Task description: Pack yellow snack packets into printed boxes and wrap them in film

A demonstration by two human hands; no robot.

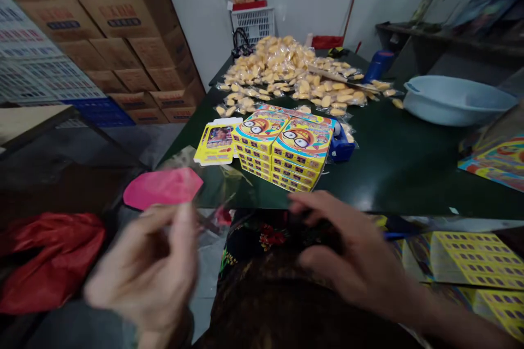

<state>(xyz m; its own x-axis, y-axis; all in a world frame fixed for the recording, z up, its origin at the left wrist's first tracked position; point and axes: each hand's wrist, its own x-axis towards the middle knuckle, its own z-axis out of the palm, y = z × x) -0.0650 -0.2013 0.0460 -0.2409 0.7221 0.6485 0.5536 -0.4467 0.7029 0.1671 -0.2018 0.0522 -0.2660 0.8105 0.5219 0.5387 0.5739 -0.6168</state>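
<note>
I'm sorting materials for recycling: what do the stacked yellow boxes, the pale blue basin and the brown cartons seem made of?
Stacked yellow boxes: likely thin card, perhaps lightly glossy, judging by flat printed faces and crisp edges.
Pale blue basin: probably smooth moulded plastic, given its even colour and rounded rim.
Brown cartons: apparently matte corrugated cardboard, from their plain brown printed faces; no fluting is visible.

Txt check: nothing legible

Brown ctns: lg red lettering w/ dk oval label, too blurry to read. White crates: reddish chars, ditto. Yellow boxes: print on tops & sides, too sm. to make out.
</note>
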